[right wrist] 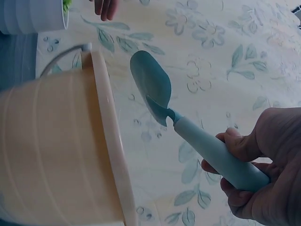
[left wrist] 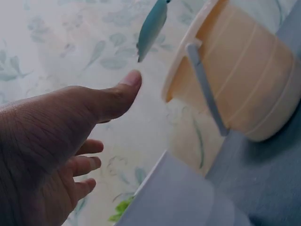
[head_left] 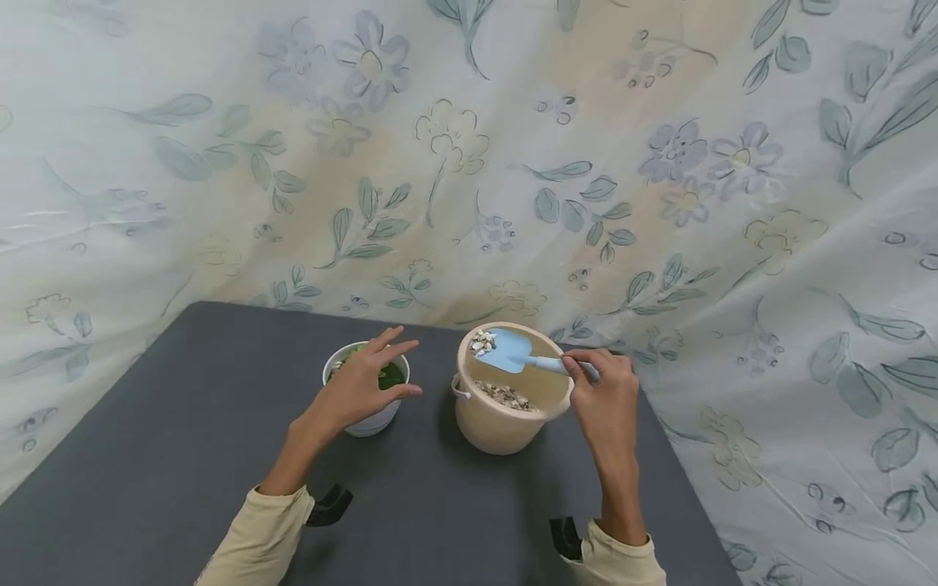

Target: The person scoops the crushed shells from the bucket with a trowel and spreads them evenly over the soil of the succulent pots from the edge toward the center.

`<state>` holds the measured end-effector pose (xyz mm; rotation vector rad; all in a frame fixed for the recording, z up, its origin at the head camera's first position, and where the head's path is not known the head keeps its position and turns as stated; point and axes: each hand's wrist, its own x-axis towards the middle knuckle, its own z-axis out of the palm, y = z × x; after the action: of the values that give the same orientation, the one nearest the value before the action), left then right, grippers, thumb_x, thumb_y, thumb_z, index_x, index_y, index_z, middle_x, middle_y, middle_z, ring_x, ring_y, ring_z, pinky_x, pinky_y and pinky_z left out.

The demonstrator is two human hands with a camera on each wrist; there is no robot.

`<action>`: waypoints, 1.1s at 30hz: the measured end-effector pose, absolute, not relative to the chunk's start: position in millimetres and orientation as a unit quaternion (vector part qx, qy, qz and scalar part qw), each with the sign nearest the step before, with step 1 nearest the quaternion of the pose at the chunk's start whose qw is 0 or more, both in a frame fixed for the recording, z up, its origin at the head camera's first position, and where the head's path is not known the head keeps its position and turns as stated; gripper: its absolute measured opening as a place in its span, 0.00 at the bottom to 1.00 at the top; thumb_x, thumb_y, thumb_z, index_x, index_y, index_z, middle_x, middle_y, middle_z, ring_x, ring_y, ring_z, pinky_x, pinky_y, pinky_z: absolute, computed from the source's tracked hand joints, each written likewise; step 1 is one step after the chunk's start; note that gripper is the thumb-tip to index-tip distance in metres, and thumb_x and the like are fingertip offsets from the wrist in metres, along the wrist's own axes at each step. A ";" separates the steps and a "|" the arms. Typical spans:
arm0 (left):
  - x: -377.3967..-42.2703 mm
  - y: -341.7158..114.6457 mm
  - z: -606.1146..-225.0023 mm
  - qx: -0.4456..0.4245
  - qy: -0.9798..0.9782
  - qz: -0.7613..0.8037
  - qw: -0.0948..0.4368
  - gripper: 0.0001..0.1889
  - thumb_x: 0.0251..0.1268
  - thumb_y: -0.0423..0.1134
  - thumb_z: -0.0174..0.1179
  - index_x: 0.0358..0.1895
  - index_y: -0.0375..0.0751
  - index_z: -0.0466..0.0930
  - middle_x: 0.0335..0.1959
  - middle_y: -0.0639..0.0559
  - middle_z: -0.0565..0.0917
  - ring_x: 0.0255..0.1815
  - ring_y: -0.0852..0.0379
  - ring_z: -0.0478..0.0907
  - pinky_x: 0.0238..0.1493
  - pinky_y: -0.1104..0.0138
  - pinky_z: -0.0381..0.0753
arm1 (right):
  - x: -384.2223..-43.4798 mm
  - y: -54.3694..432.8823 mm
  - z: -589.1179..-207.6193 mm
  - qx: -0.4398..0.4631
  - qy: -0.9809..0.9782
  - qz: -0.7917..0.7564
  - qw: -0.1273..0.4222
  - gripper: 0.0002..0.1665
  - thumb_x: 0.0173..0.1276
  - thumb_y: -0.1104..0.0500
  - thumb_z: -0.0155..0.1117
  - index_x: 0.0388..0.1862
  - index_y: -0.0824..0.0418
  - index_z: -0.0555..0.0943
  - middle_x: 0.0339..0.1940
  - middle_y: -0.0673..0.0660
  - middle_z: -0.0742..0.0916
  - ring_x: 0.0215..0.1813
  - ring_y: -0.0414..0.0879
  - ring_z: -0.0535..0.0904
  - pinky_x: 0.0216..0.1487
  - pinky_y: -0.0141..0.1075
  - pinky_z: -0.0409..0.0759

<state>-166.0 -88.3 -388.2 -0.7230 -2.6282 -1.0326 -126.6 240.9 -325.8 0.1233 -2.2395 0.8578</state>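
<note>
Trowel held in right fingers; blade above bucket.

A pale floral-print fabric backdrop hangs behind and along both sides of a dark grey tabletop. Toward its right, 2 lilac-blue flowers sit above 1 yellowish bloom, among grey-green leaf sprigs.

Beige, lightly creased sleeves each show a black, seemingly flat, bent strip by the cuff.
</note>
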 end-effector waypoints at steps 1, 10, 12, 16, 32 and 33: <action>-166.3 -90.7 -388.6 -0.247 -0.898 -0.347 0.113 0.43 0.61 0.50 0.76 0.78 0.43 0.70 0.83 0.36 0.63 0.84 0.31 0.58 0.73 0.33 0.71 | -127.6 238.9 -325.7 0.052 -0.870 0.330 0.362 0.05 0.69 0.68 0.72 0.40 0.70 0.91 0.38 0.65 0.93 0.42 0.57 0.77 0.43 0.40 0.70; -167.1 -117.6 -391.4 -0.247 -0.901 -0.345 0.088 0.59 0.47 0.46 0.84 0.84 0.46 0.58 0.83 0.31 0.59 0.84 0.27 0.53 0.82 0.32 0.50 | -136.3 210.7 -325.5 0.106 -0.875 0.335 0.332 0.04 0.67 0.66 0.75 0.38 0.67 0.91 0.36 0.62 0.93 0.43 0.58 0.79 0.45 0.44 0.74; -166.2 -124.7 -393.9 -0.241 -0.906 -0.339 0.083 0.60 0.46 0.47 0.84 0.84 0.46 0.57 0.83 0.30 0.58 0.84 0.25 0.53 0.82 0.30 0.48 | -137.9 204.1 -326.5 0.117 -0.875 0.339 0.325 0.04 0.66 0.66 0.75 0.38 0.67 0.91 0.35 0.62 0.93 0.43 0.58 0.78 0.46 0.45 0.75; -162.9 -137.3 -400.0 -0.232 -0.911 -0.330 0.082 0.60 0.46 0.48 0.84 0.83 0.44 0.58 0.83 0.28 0.58 0.83 0.23 0.53 0.79 0.26 0.48 | -142.2 191.3 -330.7 0.141 -0.874 0.344 0.313 0.03 0.65 0.66 0.75 0.37 0.67 0.91 0.35 0.61 0.93 0.42 0.58 0.80 0.48 0.45 0.75; -156.1 -166.9 -416.6 -0.204 -0.923 -0.318 0.078 0.61 0.47 0.54 0.83 0.84 0.45 0.56 0.82 0.25 0.58 0.82 0.21 0.54 0.77 0.24 0.51 | -153.9 142.4 -343.4 0.208 -0.883 0.330 0.261 0.01 0.66 0.66 0.75 0.36 0.64 0.91 0.33 0.56 0.92 0.41 0.52 0.78 0.46 0.41 0.77; -156.2 -167.2 -417.3 -0.203 -0.922 -0.320 0.075 0.61 0.47 0.54 0.83 0.84 0.45 0.56 0.82 0.25 0.58 0.82 0.22 0.54 0.77 0.24 0.51 | -154.3 139.4 -344.4 0.211 -0.883 0.329 0.259 0.01 0.66 0.67 0.74 0.36 0.63 0.92 0.33 0.56 0.92 0.41 0.51 0.78 0.45 0.41 0.77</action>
<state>-156.2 -167.2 -417.3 -0.6092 -2.7664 -0.9588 -154.3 139.4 -344.4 0.5720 -2.3936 0.8904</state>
